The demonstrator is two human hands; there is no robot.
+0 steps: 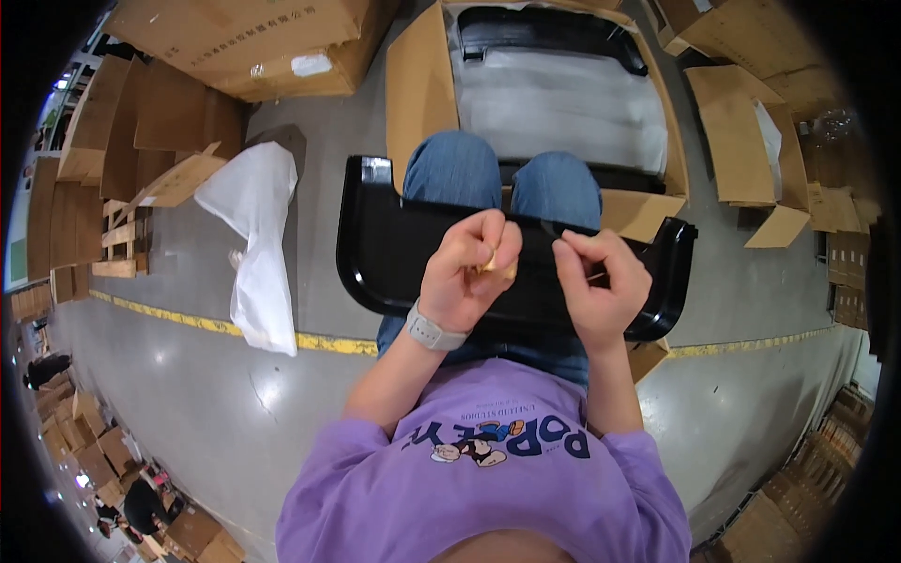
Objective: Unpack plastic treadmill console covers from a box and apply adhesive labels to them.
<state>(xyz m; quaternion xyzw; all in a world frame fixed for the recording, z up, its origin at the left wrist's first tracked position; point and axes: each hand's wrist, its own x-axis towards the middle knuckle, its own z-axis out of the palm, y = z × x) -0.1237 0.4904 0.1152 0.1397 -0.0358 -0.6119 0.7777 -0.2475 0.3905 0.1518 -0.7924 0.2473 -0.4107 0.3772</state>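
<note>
Hands (535, 272) over glossy black panel (385, 253)

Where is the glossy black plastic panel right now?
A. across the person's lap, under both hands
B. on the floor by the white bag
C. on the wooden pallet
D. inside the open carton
A: the black panel lies across the knees, with the left hand and right hand over it.
</note>
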